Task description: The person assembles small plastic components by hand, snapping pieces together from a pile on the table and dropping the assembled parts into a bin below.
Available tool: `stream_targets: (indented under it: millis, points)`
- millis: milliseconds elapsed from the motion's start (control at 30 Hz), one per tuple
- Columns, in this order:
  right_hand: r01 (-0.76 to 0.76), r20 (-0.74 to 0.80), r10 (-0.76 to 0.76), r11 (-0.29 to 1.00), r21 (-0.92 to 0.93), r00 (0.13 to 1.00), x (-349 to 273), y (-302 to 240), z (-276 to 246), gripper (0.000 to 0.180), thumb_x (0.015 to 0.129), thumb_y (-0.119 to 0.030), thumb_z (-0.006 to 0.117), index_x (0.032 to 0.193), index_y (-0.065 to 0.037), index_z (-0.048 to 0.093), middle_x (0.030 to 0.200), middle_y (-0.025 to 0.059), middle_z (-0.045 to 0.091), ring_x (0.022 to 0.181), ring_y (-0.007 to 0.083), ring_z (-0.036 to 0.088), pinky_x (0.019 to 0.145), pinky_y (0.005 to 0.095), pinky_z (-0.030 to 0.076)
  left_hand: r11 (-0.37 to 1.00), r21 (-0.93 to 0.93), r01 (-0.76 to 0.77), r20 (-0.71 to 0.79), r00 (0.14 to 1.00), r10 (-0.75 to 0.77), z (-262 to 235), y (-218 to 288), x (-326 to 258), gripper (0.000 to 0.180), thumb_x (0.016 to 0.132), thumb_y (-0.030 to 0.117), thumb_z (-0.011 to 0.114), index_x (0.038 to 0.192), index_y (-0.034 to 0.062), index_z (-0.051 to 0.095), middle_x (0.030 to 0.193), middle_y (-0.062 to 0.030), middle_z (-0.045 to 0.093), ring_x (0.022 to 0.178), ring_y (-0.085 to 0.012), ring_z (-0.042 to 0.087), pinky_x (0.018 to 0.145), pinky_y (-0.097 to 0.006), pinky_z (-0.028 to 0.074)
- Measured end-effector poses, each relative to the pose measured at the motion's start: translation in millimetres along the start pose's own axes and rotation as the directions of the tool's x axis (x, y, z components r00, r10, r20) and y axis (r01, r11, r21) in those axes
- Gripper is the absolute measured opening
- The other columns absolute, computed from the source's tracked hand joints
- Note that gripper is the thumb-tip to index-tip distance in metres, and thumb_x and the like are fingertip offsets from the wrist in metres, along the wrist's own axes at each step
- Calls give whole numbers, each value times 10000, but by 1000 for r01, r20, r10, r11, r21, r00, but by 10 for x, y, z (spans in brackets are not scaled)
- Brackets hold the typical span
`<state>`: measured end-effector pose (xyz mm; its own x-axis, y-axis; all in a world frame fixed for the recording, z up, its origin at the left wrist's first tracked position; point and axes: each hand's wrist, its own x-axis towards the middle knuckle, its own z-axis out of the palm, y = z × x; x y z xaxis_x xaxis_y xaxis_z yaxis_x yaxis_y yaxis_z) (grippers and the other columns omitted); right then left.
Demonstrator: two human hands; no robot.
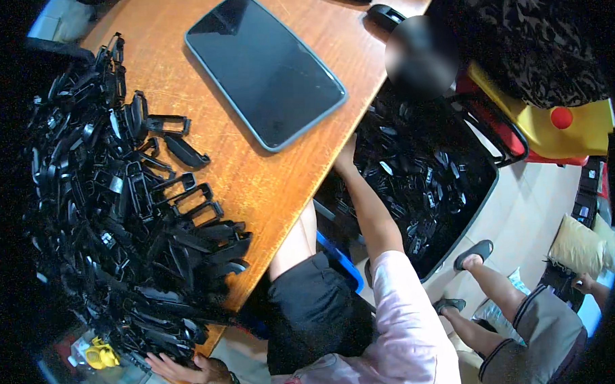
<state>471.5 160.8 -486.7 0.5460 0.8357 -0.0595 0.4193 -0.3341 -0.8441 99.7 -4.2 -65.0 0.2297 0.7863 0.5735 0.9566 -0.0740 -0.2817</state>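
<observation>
1. While the left hand [200, 376] sits just beside the lower end of the heap of black plastic parts [118, 192], its fingers are spread apart, nothing visible gripped; can't tell from here whether they touch it.
2. Right hand [347, 152] is mostly hidden at the table edge, near the black bin [493, 184] of similar parts. Can't tell if those fingers are apart, together or clamped.
3. Location: heap covers the left side of the wooden table [243, 187]. Dark-screened tablet [266, 68] lies apart from it.
4. Step, my read: sorting or moving parts, left hand free. Direction between heap and bin unclear.
5. Next move calls for: left fingers closing on one loose part, not the tangle; right hand needs clearance at the edge.
</observation>
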Motion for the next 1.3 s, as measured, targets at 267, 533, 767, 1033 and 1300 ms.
stream_targets:
  millis: [267,533,767,1033,1300]
  points:
    - [108,-238,-46,961,256,970,-639,-971,-1152,111,784,-6,596,883,19,638,932,133,609,838,233,602,757,298,476,997,-62,-37,-16,999,36,14,-52,-28,594,949,443,356,1268,-55,402,1332,-271,390,1261,-432,337,1047,-571,219]
    - [163,-110,-120,763,625,987,-1605,-2103,-1715,124,779,31,638,840,2,534,895,54,532,785,107,509,710,221,427,990,-144,-11,-133,991,-9,-1,-123,-158,541,939,391,418,1309,-2,376,1364,-231,379,1292,-413,309,1057,-573,190]
    - [-340,470,-216,450,826,856,-2547,-3032,-1875,225,752,-26,685,966,7,622,920,54,574,816,118,554,761,238,449,884,-465,-46,-262,961,-87,-254,-63,-314,379,860,120,588,1190,-40,491,1219,-208,499,1136,-389,470,965,-480,382]
    - [-419,545,-395,364,832,739,-2961,-3416,-1674,128,836,-66,607,838,-33,483,848,179,614,819,290,628,778,411,489,690,-711,137,-116,945,-307,-510,-175,-505,223,760,-42,641,980,-46,603,879,-159,599,778,-315,567,718,-398,461]
    - [-294,362,-71,450,843,930,-2694,-3377,-1767,200,919,-168,544,1038,-7,545,713,-11,493,582,67,439,526,188,352,656,-720,-229,-124,971,203,-271,682,469,445,765,55,530,1207,8,505,727,-104,555,642,-243,588,575,-326,490]
